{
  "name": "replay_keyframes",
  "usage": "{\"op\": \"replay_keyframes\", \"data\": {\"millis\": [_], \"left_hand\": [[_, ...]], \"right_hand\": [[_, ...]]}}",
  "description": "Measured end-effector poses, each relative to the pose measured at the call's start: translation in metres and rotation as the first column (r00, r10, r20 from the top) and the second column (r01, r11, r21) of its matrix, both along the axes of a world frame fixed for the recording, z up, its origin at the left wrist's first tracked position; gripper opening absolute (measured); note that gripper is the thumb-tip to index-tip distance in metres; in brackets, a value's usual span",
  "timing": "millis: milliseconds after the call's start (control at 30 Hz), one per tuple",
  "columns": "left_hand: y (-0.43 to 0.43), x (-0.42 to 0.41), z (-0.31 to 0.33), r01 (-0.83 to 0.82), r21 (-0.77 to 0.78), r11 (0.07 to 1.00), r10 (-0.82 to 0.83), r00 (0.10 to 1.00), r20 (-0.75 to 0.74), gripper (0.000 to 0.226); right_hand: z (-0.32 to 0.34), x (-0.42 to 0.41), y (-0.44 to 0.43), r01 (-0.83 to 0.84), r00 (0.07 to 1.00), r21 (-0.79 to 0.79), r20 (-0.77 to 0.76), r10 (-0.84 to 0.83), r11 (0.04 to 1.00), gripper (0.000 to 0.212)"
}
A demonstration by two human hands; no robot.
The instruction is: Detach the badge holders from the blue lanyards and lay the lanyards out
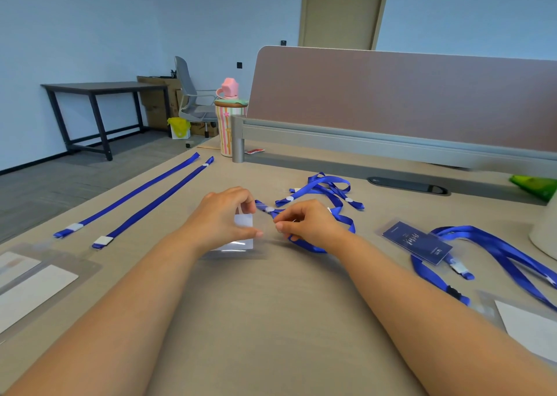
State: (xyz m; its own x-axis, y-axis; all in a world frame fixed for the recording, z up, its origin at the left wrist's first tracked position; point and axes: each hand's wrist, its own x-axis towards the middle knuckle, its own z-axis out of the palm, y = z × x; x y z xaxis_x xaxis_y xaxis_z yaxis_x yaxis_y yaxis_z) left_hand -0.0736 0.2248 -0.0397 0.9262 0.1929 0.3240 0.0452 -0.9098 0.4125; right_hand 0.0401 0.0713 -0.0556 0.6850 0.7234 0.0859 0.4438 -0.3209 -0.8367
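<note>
While two blue lanyards (132, 198) lie straight at left of frame, the left hand (224, 214) pinches a clear badge holder (241, 238) at centre on the surface (271, 320). Right hand (307, 222) grip clamps its lanyard (319, 202); more lanyards (512, 254) lie right.

Both forearms extended forward; left hand (224, 214) and right hand (307, 219) pinching, fingertips nearly meeting.
</note>
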Motion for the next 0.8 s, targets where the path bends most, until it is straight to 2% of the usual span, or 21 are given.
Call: {"op": "replay_keyframes", "data": {"millis": [100,200,500,667,800], "left_hand": [[-0.0001,0.0009,-0.0008,0.008,-0.034,0.999,-0.007,1.000,0.010,0.035],[-0.0014,0.0021,-0.0014,0.008,-0.053,0.999,-0.007,1.000,0.022,0.035],[-0.0070,0.0024,0.0003,-0.004,-0.022,1.000,0.005,0.999,0.035,0.036],[-0.0074,0.0022,0.0003,-0.042,0.019,0.999,0.041,0.997,0.073,0.039],[-0.0098,0.0004,0.0028,-0.040,0.024,0.999,0.039,0.997,0.059,0.039]], "right_hand": [[-0.0007,0.0002,-0.0002,0.018,0.995,0.064,-0.097,-0.012,0.998,0.018],[-0.0001,-0.0003,0.0004,0.018,0.993,0.114,-0.116,-0.005,0.993,0.016],[0.0015,-0.0047,0.0037,0.053,0.999,0.152,-0.004,-0.053,0.987,0.008],[0.0028,-0.0084,0.0038,0.008,0.990,0.078,0.138,-0.019,0.997,0.015],[0.0027,-0.0086,0.0047,-0.005,0.999,0.156,0.039,-0.001,0.988,0.011]]}}
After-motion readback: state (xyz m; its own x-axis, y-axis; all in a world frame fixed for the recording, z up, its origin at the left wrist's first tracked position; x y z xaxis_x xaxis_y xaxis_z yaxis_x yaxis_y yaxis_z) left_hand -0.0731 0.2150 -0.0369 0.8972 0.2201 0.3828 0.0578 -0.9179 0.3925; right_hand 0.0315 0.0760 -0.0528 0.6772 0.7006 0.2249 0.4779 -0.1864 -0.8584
